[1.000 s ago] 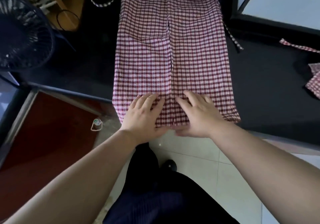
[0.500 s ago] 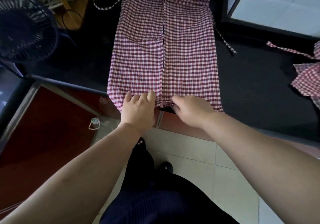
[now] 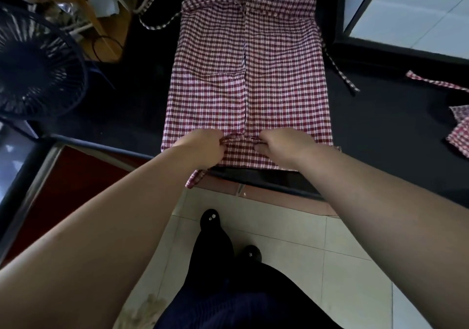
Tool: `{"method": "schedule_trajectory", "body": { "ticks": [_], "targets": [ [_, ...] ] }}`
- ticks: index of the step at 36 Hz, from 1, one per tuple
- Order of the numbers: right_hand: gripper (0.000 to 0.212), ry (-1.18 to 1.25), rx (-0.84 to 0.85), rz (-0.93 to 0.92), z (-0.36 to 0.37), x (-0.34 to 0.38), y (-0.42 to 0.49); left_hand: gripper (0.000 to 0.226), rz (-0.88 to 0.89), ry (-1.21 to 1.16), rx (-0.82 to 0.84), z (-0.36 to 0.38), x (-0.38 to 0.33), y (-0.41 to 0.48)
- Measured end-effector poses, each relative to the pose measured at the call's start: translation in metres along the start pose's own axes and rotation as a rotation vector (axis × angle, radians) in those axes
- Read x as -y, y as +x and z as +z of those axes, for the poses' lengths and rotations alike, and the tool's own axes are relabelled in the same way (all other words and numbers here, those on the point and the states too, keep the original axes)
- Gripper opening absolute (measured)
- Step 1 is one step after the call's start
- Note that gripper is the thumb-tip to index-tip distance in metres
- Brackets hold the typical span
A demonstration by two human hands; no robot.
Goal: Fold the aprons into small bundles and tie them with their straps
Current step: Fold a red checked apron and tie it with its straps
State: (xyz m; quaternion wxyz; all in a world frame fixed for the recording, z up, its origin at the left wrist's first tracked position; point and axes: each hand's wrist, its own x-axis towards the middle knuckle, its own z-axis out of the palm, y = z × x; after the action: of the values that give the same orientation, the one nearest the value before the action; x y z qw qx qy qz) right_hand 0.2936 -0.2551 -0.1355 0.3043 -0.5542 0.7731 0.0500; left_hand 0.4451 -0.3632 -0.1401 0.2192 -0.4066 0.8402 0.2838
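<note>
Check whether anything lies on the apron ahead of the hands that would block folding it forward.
Nothing visible does. The left hand and right hand grip the apron at its near hem; the cloth beyond them is bare, and its straps trail off both sides.

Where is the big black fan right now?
In the head view, the black fan is at the far left edge of the picture, to the left of the checked apron that lies spread out.
</note>
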Motion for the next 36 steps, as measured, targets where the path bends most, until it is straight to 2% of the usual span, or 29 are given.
{"method": "schedule_trajectory", "body": {
  "ticks": [5, 9, 13, 17, 20, 22, 24, 25, 27, 29, 31, 33, 36],
  "targets": [
    [0.035, -0.133, 0.007, 0.025, -0.003, 0.003, 0.013, 0.03, -0.022, 0.01, 0.008, -0.001, 0.0, 0.008],
    [0.041, -0.181, 0.024, 0.045, -0.003, 0.003, 0.021, 0.05, -0.101, 0.069, -0.027, 0.002, -0.001, 0.013],
    [0.044, -0.183, -0.008, 0.066, -0.002, 0.001, 0.023, 0.061, -0.176, 0.163, -0.075, 0.005, -0.008, 0.018],
    [0.046, -0.202, -0.143, 0.12, 0.002, -0.004, 0.013, 0.065, -0.22, 0.177, -0.068, 0.003, -0.01, 0.021],
    [0.03, -0.253, -0.348, 0.071, 0.009, -0.005, 0.003, 0.067, -0.217, 0.162, -0.068, 0.004, -0.011, 0.02],
    [0.015, -0.158, -0.319, -0.073, 0.017, 0.001, 0.002, 0.068, -0.199, 0.187, -0.074, 0.005, -0.011, 0.019],
    [0.02, 0.092, -0.155, -0.135, 0.024, 0.011, 0.003, 0.067, -0.174, 0.199, -0.076, 0.006, -0.01, 0.016],
    [0.025, 0.218, -0.103, -0.124, 0.027, 0.017, 0.004, 0.065, -0.154, 0.175, -0.068, 0.006, -0.007, 0.015],
    [0.028, 0.338, -0.102, -0.064, 0.031, 0.023, 0.009, 0.053, -0.081, 0.039, -0.022, 0.002, 0.002, 0.01],
    [0.03, 0.342, -0.088, -0.02, 0.032, 0.023, 0.013, 0.043, -0.007, -0.132, 0.037, -0.005, 0.014, 0.002],
    [0.035, 0.328, -0.048, 0.002, 0.029, 0.023, 0.014, 0.043, 0.03, -0.263, 0.011, -0.01, 0.028, -0.009],
    [0.037, 0.314, -0.033, 0.011, 0.025, 0.027, 0.015, 0.059, 0.061, -0.316, -0.102, -0.012, 0.044, -0.02],
    [0.042, 0.272, -0.035, 0.029, 0.023, 0.029, 0.014, 0.11, 0.122, -0.142, -0.179, -0.01, 0.062, -0.035]
  ]
}}
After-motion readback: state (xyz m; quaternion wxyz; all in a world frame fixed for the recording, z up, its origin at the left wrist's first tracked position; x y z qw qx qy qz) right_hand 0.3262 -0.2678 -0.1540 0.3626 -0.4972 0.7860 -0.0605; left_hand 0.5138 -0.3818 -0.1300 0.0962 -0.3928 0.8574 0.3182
